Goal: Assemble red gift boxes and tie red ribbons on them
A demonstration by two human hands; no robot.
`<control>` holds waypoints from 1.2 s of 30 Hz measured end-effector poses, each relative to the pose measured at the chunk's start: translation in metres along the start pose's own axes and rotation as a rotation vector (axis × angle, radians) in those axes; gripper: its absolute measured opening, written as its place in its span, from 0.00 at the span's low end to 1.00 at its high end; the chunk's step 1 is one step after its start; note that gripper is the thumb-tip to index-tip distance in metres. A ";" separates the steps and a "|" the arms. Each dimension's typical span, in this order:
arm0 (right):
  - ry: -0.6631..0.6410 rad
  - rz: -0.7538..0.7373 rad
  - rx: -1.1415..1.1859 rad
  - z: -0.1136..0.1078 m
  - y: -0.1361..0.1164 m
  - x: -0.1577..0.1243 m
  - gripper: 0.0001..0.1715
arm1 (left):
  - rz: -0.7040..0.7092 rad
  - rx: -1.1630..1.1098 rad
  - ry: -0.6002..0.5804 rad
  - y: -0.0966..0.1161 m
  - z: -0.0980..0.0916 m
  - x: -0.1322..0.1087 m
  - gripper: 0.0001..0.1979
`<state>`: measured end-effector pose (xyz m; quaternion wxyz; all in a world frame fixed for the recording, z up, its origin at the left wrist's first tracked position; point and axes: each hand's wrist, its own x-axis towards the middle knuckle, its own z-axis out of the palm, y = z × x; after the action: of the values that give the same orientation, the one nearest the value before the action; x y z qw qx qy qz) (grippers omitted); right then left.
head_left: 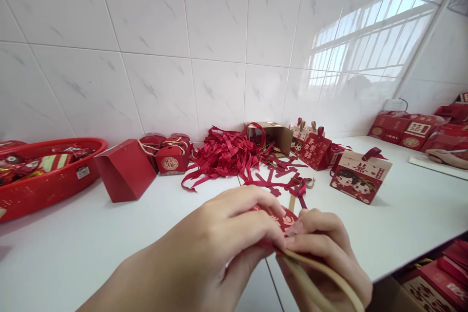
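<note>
Both of my hands meet low in the middle of the view, over the white table [109, 234]. My left hand [223, 234] is closed around a small red gift box [281, 219], mostly hidden by the fingers. My right hand [325, 248] pinches the same box and a tan flat handle strip [321, 278] that runs down toward the bottom edge. Just beyond my fingers lie loose red ribbon pieces [288, 185].
A heap of red ribbons [223, 153] lies by the tiled wall. Red boxes [124, 170] and a red basket [47, 175] stand at the left. Decorated gift boxes [360, 175] stand at the right, with more red boxes [409, 131] at the far right.
</note>
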<state>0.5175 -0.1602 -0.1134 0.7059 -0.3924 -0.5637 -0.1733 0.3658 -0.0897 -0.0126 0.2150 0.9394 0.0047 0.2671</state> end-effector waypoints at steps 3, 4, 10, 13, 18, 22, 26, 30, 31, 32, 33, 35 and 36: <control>-0.035 0.114 -0.029 0.000 0.000 0.005 0.05 | -0.010 -0.009 0.074 -0.008 0.008 0.001 0.13; -0.029 0.157 -0.031 0.001 0.000 0.006 0.04 | -0.017 -0.005 0.101 -0.011 0.010 0.001 0.12; -0.044 0.440 0.052 0.011 0.008 0.004 0.07 | -0.135 0.019 0.163 -0.027 0.018 0.009 0.09; -0.084 0.545 0.094 0.012 0.012 0.005 0.08 | -0.216 0.015 0.163 -0.034 0.019 0.012 0.08; -0.198 0.689 0.157 0.012 0.019 0.009 0.10 | -0.302 -0.009 0.149 -0.049 0.020 0.015 0.06; -0.227 0.736 0.194 0.016 0.025 0.008 0.13 | -0.317 -0.010 0.159 -0.058 0.020 0.016 0.06; -0.170 0.743 0.200 0.020 0.025 0.006 0.17 | -0.332 -0.024 0.172 -0.063 0.021 0.018 0.05; -0.172 0.737 0.169 0.018 0.023 0.008 0.13 | -0.339 -0.060 0.152 -0.060 0.023 0.018 0.05; -0.180 0.721 0.165 0.016 0.022 0.010 0.12 | -0.340 -0.067 0.147 -0.058 0.023 0.018 0.05; -0.189 0.697 0.154 0.013 0.021 0.011 0.11 | -0.339 -0.073 0.139 -0.056 0.023 0.018 0.06; -0.202 0.667 0.137 0.010 0.021 0.011 0.09 | -0.332 -0.082 0.127 -0.054 0.023 0.018 0.06; -0.250 0.604 0.078 -0.001 0.021 0.008 0.08 | -0.296 -0.111 0.096 -0.052 0.023 0.018 0.07; -0.275 0.578 0.034 -0.007 0.021 0.004 0.08 | -0.273 -0.133 0.084 -0.051 0.023 0.017 0.07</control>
<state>0.5380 -0.1516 -0.1173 0.6496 -0.5441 -0.5218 0.0987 0.3975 -0.0503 -0.0423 0.3106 0.9017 0.1238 0.2742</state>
